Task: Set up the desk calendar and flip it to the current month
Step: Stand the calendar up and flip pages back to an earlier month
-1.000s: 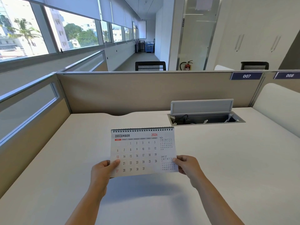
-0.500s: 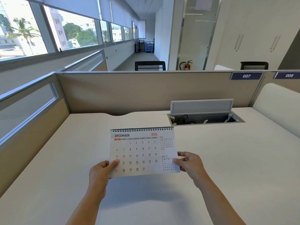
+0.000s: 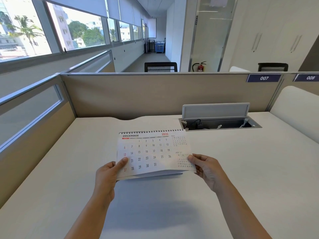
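Now both hands are on it: the left hand [image 3: 107, 173] pinches the lower left corner of the white spiral-bound desk calendar [image 3: 153, 152], thumb laid flat across the printed grid near the 20, fingers closed behind the card. The right hand [image 3: 205, 167] grips the lower right edge the same way, thumb on the small January block, fingers curled round the back. The calendar is held up in the air above the pale off-white desk [image 3: 250, 169], clear of the surface, tilted back toward the person with the black wire binding [image 3: 151, 131] along its top edge. The page facing up reads December 2026.

Along the bottom, a second layer of card shows just beneath the front sheet, parted a little from it, which looks like the stand's base beginning to open. So the step in hand appears to be the set-up itself: spreading the folded base into its tent shape.

Next, by this reading, the base needs pulling apart until it holds, then the calendar goes down on the desk, well short of the open grey cable tray [image 3: 219, 125] set into the desktop near the beige partition [image 3: 155, 95]. After that, pages flip over the wire to the right month; which month that is cannot be told from this view.
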`<move>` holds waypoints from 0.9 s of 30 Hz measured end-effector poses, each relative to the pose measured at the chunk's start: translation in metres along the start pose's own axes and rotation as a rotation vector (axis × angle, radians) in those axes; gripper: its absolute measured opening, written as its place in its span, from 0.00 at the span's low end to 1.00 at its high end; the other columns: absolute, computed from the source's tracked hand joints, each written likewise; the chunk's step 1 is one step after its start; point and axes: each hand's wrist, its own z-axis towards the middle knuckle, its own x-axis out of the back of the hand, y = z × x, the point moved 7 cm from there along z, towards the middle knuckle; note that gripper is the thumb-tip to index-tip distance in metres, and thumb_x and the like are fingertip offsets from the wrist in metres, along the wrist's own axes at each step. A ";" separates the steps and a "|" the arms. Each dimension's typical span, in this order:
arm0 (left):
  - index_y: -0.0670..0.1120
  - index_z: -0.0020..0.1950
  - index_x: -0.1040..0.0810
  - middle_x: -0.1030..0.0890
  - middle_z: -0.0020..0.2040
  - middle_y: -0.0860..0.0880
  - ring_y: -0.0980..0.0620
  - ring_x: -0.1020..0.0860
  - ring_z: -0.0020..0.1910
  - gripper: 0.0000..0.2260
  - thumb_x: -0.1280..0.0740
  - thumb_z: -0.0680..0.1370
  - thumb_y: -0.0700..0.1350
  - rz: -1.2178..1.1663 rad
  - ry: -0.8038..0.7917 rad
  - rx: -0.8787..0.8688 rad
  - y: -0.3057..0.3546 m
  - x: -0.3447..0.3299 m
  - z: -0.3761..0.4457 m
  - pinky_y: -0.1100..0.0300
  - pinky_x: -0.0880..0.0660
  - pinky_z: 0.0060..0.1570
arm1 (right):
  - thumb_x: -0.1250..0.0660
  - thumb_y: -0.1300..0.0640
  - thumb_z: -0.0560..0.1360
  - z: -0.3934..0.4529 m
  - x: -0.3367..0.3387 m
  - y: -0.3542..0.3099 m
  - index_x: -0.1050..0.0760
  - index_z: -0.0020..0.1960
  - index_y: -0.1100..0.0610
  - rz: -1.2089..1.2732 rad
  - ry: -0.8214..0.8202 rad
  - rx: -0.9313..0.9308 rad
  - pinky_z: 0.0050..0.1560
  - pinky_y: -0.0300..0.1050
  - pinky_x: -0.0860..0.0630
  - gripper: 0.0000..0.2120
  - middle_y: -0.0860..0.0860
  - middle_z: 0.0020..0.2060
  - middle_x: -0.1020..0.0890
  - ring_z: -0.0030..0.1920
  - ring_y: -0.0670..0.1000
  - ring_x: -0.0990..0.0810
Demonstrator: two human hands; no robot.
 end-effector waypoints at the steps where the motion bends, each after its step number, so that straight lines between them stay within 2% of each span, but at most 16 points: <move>1: 0.42 0.31 0.30 0.23 0.31 0.46 0.48 0.28 0.34 0.14 0.27 0.69 0.43 -0.006 -0.003 0.007 -0.001 0.000 0.000 0.57 0.30 0.42 | 0.28 0.62 0.69 -0.001 -0.001 -0.001 0.20 0.45 0.61 -0.001 0.001 0.009 0.32 0.36 0.21 0.05 0.55 0.36 0.14 0.34 0.49 0.17; 5: 0.41 0.33 0.29 0.24 0.34 0.44 0.49 0.28 0.35 0.12 0.27 0.69 0.43 -0.012 -0.011 0.013 0.000 -0.004 -0.003 0.58 0.30 0.41 | 0.30 0.53 0.71 -0.003 -0.003 -0.006 0.22 0.50 0.60 -0.070 0.045 0.092 0.40 0.41 0.22 0.12 0.54 0.42 0.15 0.40 0.50 0.19; 8: 0.40 0.35 0.27 0.22 0.32 0.45 0.48 0.26 0.34 0.11 0.27 0.69 0.43 -0.025 0.003 0.003 0.004 -0.006 -0.004 0.58 0.28 0.41 | 0.39 0.47 0.76 -0.004 -0.008 -0.015 0.26 0.57 0.56 -0.129 0.039 0.192 0.42 0.42 0.21 0.16 0.52 0.46 0.17 0.45 0.49 0.19; 11: 0.39 0.34 0.25 0.19 0.25 0.51 0.48 0.25 0.34 0.10 0.27 0.69 0.43 -0.038 0.021 -0.004 0.004 -0.008 -0.004 0.57 0.28 0.42 | 0.46 0.54 0.80 -0.006 -0.013 -0.021 0.33 0.65 0.49 -0.204 -0.021 0.279 0.48 0.43 0.23 0.14 0.49 0.54 0.20 0.52 0.46 0.22; 14: 0.40 0.35 0.24 0.18 0.25 0.54 0.48 0.24 0.35 0.09 0.27 0.70 0.43 -0.038 0.017 -0.010 0.006 -0.011 -0.005 0.58 0.27 0.42 | 0.39 0.62 0.73 -0.009 -0.015 -0.028 0.39 0.68 0.40 -0.470 -0.098 0.515 0.67 0.50 0.31 0.28 0.46 0.70 0.31 0.69 0.47 0.33; 15: 0.40 0.35 0.24 0.18 0.25 0.53 0.48 0.24 0.35 0.09 0.27 0.70 0.43 -0.032 0.013 -0.015 0.006 -0.012 -0.004 0.58 0.26 0.41 | 0.37 0.62 0.71 -0.011 -0.019 -0.034 0.41 0.68 0.37 -0.590 -0.101 0.617 0.72 0.49 0.37 0.32 0.45 0.73 0.36 0.73 0.47 0.39; 16: 0.40 0.35 0.24 0.18 0.26 0.53 0.48 0.24 0.35 0.10 0.27 0.69 0.44 -0.026 0.013 -0.018 0.007 -0.012 -0.005 0.58 0.26 0.41 | 0.34 0.61 0.71 -0.011 -0.022 -0.040 0.42 0.67 0.37 -0.668 -0.090 0.702 0.73 0.44 0.40 0.33 0.45 0.74 0.39 0.74 0.45 0.43; 18: 0.40 0.36 0.24 0.17 0.30 0.50 0.46 0.23 0.37 0.11 0.27 0.69 0.45 -0.005 0.016 -0.023 0.008 -0.012 -0.005 0.56 0.27 0.43 | 0.29 0.60 0.69 -0.006 -0.028 -0.059 0.36 0.66 0.42 -0.706 -0.042 0.805 0.70 0.31 0.41 0.31 0.44 0.71 0.37 0.72 0.39 0.41; 19: 0.40 0.37 0.24 0.17 0.34 0.47 0.45 0.24 0.39 0.11 0.27 0.69 0.47 0.006 0.021 -0.025 0.008 -0.011 -0.005 0.54 0.27 0.46 | 0.28 0.61 0.68 -0.001 -0.032 -0.069 0.29 0.63 0.47 -0.709 -0.016 0.832 0.67 0.31 0.38 0.26 0.45 0.67 0.32 0.70 0.40 0.36; 21: 0.41 0.37 0.24 0.20 0.39 0.45 0.43 0.25 0.42 0.15 0.29 0.70 0.53 0.023 0.040 -0.019 0.009 -0.012 -0.007 0.48 0.27 0.48 | 0.27 0.61 0.67 0.009 -0.039 -0.087 0.20 0.50 0.59 -0.676 0.023 0.863 0.59 0.42 0.29 0.12 0.48 0.53 0.21 0.59 0.48 0.24; 23: 0.43 0.37 0.25 0.23 0.39 0.44 0.42 0.25 0.41 0.21 0.38 0.73 0.61 0.028 0.056 -0.002 0.011 -0.014 -0.011 0.48 0.27 0.44 | 0.29 0.59 0.69 0.018 -0.044 -0.102 0.19 0.43 0.59 -0.589 0.084 0.800 0.49 0.45 0.27 0.04 0.50 0.41 0.18 0.45 0.45 0.20; 25: 0.46 0.39 0.24 0.21 0.39 0.43 0.41 0.24 0.39 0.24 0.47 0.75 0.65 -0.012 0.026 0.030 0.012 -0.019 -0.013 0.52 0.27 0.40 | 0.30 0.54 0.71 0.026 -0.052 -0.116 0.18 0.46 0.57 -0.623 0.163 0.768 0.44 0.45 0.25 0.08 0.52 0.41 0.16 0.42 0.46 0.19; 27: 0.49 0.42 0.22 0.19 0.42 0.42 0.40 0.21 0.40 0.19 0.44 0.77 0.61 0.007 -0.024 0.040 0.012 -0.021 -0.014 0.52 0.25 0.40 | 0.33 0.50 0.73 0.034 -0.063 -0.124 0.21 0.53 0.59 -0.695 0.205 0.751 0.43 0.43 0.25 0.14 0.54 0.47 0.16 0.45 0.50 0.19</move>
